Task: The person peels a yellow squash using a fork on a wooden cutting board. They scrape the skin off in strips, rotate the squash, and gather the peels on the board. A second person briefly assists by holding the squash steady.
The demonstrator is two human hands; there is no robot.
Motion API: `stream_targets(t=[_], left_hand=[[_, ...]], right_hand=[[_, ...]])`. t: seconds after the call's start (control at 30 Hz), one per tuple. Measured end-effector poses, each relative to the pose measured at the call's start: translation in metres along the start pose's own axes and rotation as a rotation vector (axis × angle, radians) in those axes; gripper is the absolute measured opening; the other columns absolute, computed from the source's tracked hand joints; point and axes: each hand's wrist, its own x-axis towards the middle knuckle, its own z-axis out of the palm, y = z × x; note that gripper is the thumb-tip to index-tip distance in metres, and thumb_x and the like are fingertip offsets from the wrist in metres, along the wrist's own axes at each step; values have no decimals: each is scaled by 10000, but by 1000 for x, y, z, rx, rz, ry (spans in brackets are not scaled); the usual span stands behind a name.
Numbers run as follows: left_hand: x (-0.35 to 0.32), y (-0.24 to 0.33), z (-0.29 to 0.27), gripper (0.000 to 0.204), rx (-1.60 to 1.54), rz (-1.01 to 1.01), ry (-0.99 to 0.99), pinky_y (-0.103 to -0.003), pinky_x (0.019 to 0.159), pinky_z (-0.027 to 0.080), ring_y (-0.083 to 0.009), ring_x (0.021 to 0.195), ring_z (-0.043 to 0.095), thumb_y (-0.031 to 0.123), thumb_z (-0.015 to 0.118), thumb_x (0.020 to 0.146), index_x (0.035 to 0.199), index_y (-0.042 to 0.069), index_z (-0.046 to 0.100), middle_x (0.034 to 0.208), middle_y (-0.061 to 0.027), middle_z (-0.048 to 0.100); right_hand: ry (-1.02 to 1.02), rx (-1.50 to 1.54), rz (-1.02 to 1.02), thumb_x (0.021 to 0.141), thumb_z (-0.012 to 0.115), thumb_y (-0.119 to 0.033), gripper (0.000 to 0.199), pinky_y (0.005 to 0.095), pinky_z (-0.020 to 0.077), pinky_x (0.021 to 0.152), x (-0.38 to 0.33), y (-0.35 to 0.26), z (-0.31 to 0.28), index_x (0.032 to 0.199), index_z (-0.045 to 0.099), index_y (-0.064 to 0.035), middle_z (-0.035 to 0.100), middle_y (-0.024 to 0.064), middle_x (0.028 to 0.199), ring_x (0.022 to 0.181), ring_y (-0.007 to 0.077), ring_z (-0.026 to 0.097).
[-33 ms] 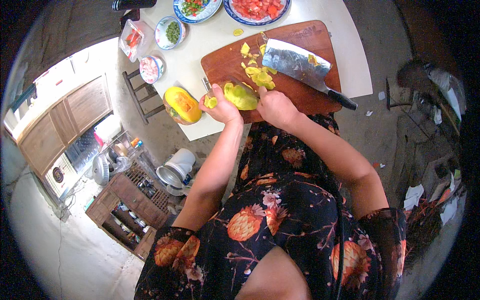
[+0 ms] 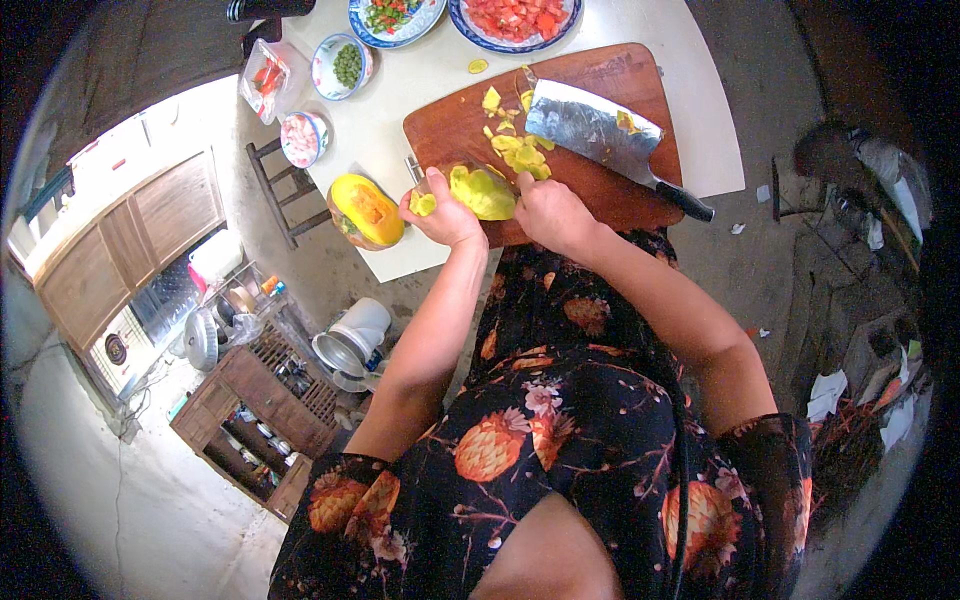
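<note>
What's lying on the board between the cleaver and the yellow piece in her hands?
Small yellow scraps lie between the cleaver and the yellow piece on the cutting board, seen in the head view.

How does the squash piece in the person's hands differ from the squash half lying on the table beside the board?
The held squash piece is pale yellow-green, gripped by the left hand and right hand above the cutting board. The squash half is larger, orange-fleshed, untouched on the white table. Both are cut open.

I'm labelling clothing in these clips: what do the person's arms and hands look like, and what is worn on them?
Both forearms are bare down to the left hand and right hand: no gloves, and no watch or rings that I can make out. The arms emerge from a dark short-sleeved garment printed with orange and pink flowers.
</note>
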Motion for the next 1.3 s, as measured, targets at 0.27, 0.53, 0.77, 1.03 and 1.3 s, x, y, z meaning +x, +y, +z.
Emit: stream_targets(t=[0.27, 0.53, 0.77, 1.03, 1.3], left_hand=[[6, -6, -2, 575, -19, 38, -34, -351, 867, 454, -239, 973, 546, 382, 705, 859, 1198, 21, 412, 1100, -151, 524], [9, -11, -5, 545, 18, 104, -24, -374, 859, 441, -254, 951, 554, 415, 653, 886, 1174, 16, 419, 1041, -156, 554], [7, -8, -3, 557, 99, 80, 9, -394, 870, 446, -301, 985, 572, 425, 652, 880, 1193, 27, 421, 1078, -191, 575], [-3, 12, -3, 576, 139, 71, -13, -389, 854, 452, -285, 954, 574, 448, 653, 873, 1200, 24, 443, 1073, -188, 579], [5, -1, -4, 557, 100, 157, -36, -370, 871, 448, -245, 968, 554, 414, 660, 887, 1196, 6, 440, 1080, -153, 556]], right_hand=[[-5, -71, -127, 826, 524, -112, 191, 492, 543, 669, 13, 11, -12, 924, 520, 51, 652, 256, 756, 729, 406, 665], [-75, -347, -166, 832, 539, -65, 136, 430, 566, 589, -43, -30, -36, 918, 482, 23, 651, 217, 734, 679, 358, 684], [-152, -275, -82, 840, 519, -47, 117, 451, 563, 606, -32, -40, -39, 918, 479, 31, 661, 234, 747, 721, 369, 691], [-86, -214, 10, 843, 492, -88, 212, 496, 554, 700, 28, -11, -11, 1005, 549, 36, 673, 248, 822, 801, 391, 684], [-51, -296, -189, 844, 513, -79, 146, 471, 551, 577, -4, -26, -29, 954, 494, 16, 657, 220, 718, 668, 373, 677]])
